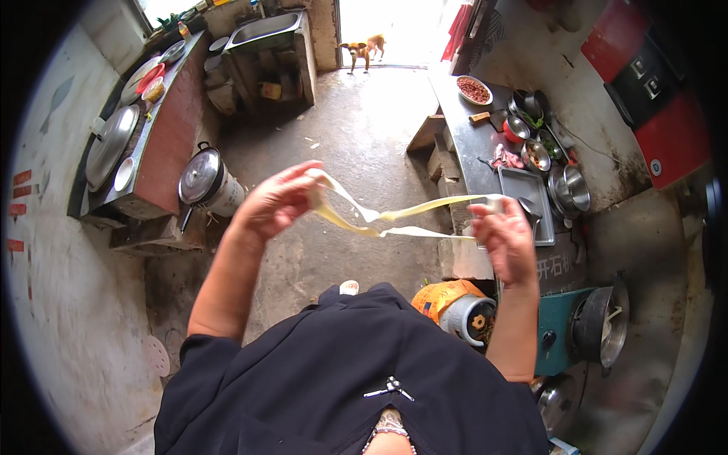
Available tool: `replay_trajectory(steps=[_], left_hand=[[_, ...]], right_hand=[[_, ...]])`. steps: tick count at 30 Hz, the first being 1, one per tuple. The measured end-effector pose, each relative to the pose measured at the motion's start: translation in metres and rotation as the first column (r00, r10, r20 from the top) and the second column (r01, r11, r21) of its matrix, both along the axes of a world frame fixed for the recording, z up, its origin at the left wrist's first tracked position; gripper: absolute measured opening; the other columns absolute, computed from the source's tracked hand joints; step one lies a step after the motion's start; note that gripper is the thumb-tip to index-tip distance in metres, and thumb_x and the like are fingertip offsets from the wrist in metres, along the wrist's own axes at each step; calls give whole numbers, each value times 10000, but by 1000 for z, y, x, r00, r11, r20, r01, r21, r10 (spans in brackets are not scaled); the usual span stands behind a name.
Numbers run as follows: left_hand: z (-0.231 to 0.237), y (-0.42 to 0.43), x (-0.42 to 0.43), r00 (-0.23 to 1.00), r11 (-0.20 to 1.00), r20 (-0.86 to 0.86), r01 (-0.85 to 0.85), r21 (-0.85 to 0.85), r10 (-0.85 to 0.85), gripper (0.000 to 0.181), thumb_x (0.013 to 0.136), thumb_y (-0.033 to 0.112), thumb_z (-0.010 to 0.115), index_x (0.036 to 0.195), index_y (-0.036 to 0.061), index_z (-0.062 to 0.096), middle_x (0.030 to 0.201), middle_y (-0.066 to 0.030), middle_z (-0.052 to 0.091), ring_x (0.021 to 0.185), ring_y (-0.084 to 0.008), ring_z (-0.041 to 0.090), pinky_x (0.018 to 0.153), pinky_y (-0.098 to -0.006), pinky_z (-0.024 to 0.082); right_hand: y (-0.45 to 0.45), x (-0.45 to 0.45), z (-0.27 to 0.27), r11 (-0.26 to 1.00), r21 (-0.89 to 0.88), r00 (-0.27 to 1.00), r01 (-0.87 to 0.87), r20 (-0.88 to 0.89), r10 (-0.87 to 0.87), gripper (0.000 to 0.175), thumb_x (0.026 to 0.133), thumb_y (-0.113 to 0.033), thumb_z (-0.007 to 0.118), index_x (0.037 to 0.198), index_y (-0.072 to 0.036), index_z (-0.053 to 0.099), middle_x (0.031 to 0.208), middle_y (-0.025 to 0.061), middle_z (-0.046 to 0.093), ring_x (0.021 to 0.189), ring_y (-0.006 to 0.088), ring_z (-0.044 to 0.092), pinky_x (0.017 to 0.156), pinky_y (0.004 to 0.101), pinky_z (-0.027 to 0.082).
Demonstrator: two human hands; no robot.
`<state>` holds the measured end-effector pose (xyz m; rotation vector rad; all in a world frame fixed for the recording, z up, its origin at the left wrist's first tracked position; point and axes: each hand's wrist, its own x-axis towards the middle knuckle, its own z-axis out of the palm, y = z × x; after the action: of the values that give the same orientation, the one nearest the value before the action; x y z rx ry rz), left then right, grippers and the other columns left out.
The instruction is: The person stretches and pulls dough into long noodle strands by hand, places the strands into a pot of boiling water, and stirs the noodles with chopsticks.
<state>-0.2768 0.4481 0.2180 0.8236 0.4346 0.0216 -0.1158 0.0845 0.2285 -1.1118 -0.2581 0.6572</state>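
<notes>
A long, thin white-and-yellow band (421,210) stretches in midair between both hands, over the floor in front of my body. It runs in two strands that pinch or cross near the middle. Whether it is cloth or another soft material I cannot tell. My left hand (273,202) grips one end between thumb and fingers, level with the lidded pot at the left. The other end is pinched by my right hand (503,236), which is raised beside the metal tray (549,213) on the right counter. Both hands are slightly blurred.
At right are a counter (472,148) with bowls and a cleaver (495,118), a gas stove (560,333) with a pan (603,324), and a gas cylinder (466,318) below. A lidded pot (202,173) stands left. A dog (361,51) stands at the doorway.
</notes>
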Motion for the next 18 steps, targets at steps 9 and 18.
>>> replay_trajectory(steps=[9,18], left_hand=[[-19,-91,42,959,942,207,123,312,-194,545,895,34,656,1396,-12,445,1204,-148,637,1081,-190,622,978,-323,481],[-29,-105,51,936,568,159,51,821,-314,519,894,-42,624,1387,25,477,1039,-94,701,904,-91,631,836,-261,540]], right_hand=[[105,-53,-43,994,-103,960,21,281,9,379,873,-24,686,1154,-16,432,1034,121,667,962,155,636,855,295,519],[95,-62,-50,904,-324,899,278,420,-126,301,839,-31,712,1056,-15,504,931,97,666,869,119,636,766,276,520]])
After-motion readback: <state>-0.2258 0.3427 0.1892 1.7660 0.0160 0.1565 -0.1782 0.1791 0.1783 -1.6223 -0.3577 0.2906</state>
